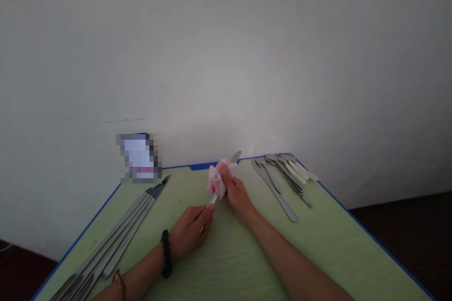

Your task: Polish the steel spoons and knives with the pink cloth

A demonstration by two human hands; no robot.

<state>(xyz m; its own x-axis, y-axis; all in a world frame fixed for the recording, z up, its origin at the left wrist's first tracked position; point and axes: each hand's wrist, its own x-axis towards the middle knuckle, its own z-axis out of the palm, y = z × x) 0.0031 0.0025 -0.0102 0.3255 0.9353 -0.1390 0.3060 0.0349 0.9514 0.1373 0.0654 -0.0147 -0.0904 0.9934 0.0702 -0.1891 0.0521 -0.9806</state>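
Note:
My left hand (193,226) is closed round the handle of a table knife (237,155), which slants up and away to the right. A pink and white cloth (219,178) is bunched round the middle of the knife, and my right hand (237,196) pinches it there. Only the knife's rounded blade tip and a short piece of its handle show past the cloth. Both hands are above the table's middle. To the left of my left hand lie several long table knives (129,225) side by side, blades pointing away.
Right of my hands, a knife (278,195) and a fork (270,176) lie near a group of spoons (286,171), some cutlery having white handles (298,170). A pixelated phone-like device (139,155) leans at the back left. The green table (226,263) with blue edging meets a wall (226,56).

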